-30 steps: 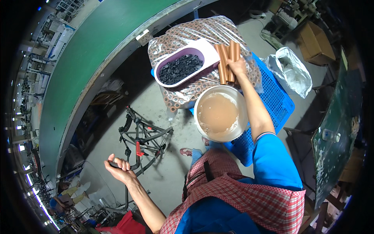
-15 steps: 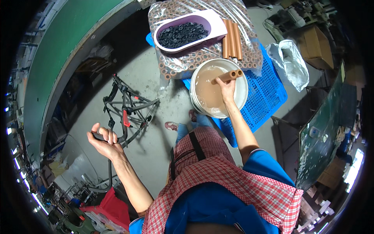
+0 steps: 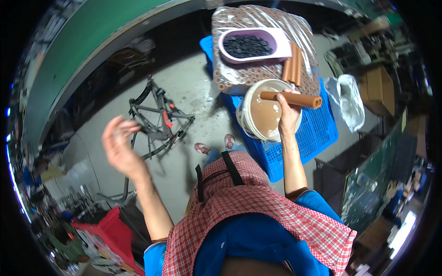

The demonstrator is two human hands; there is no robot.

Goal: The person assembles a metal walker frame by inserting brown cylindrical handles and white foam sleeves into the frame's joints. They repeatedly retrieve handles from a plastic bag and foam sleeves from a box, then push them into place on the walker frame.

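blurred left hand (image 3: pixel 120 149), glare on plastic wrap (image 3: pixel 258 74), dark warped edges

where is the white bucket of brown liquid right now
In the head view the white bucket sits just right of centre, over the blue plastic pallet and just below the plastic-wrapped brown tubes; the right hand holds loose brown tubes above it.

Grey floor (image 3: pixel 209 126); long green worktop (image 3: pixel 60 87) upper left; green table (image 3: pixel 361 202) right; bright light (image 3: pixel 403 234) lower right.
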